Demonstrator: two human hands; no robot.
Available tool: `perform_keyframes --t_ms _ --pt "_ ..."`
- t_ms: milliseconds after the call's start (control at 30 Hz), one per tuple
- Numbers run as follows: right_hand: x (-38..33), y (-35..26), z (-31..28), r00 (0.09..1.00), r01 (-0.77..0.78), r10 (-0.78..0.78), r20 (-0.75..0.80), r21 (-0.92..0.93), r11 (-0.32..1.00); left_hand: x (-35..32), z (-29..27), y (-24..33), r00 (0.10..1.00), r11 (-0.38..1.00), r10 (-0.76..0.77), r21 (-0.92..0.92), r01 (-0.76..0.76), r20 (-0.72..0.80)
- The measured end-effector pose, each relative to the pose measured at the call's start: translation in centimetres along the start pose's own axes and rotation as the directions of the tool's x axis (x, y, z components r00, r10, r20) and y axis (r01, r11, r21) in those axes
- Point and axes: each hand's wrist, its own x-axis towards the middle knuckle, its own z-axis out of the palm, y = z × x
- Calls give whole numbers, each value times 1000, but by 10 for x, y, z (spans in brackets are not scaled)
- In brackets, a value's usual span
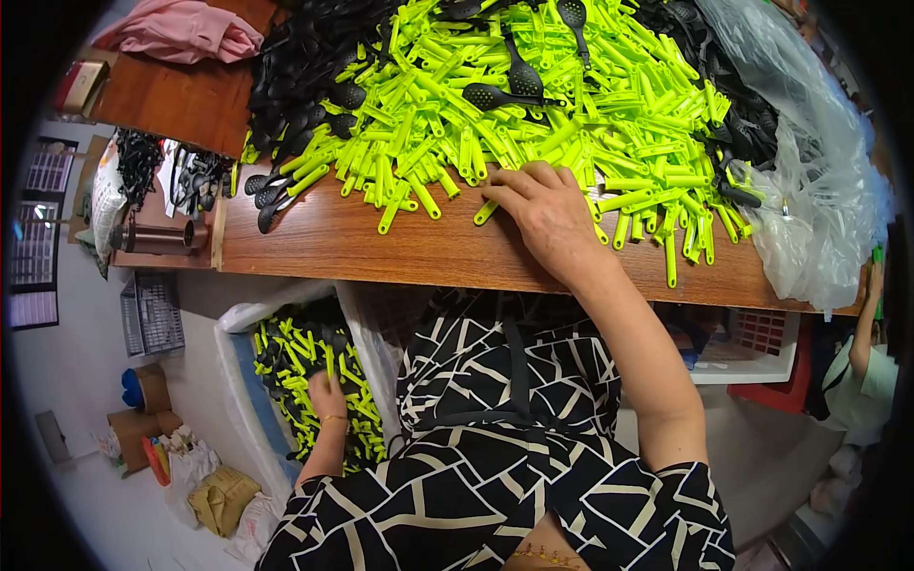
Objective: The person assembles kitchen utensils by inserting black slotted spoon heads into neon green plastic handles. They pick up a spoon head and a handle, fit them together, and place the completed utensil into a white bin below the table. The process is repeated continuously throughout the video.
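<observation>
My right hand [547, 214] rests at the near edge of a heap of lime-green plastic handles [428, 124] on the wooden table. Its fingers are bent down over one green handle [486, 211], whose holed end pokes out beside them; the thumb is mostly hidden. My left hand [327, 395] reaches low to the left, into a lined bin [357, 328] of black utensils with green handles. One green handle [329, 360] stands up right by its fingers, which are too small and blurred to read. Black slotted spoons [522, 76] lie on the heap.
Black utensil heads [295, 86] are piled at the back left. Joined green-handled utensils [276, 198] lie at the table's left. A clear plastic bag [800, 190] hangs over the right edge, and pink cloth [181, 30] lies far left. A white crate [752, 357] sits under the table.
</observation>
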Motion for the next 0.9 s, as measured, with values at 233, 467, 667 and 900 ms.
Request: perform_keyframes --t_ms 233,467,667,900 --pt "3 16 -13 926 -122 268 -265 463 878 -24 13 -54 921 939 -241 314 142 305" --pt "-19 6 -21 730 -249 604 321 947 -202 110 -85 118 858 897 155 -294 -329 -490" --pt "-30 -12 -10 755 -359 598 269 933 34 170 -146 294 458 574 792 235 -785 -404" --pt "-36 -23 -3 828 -339 502 251 936 92 211 -123 322 596 670 741 278 -688 -310"
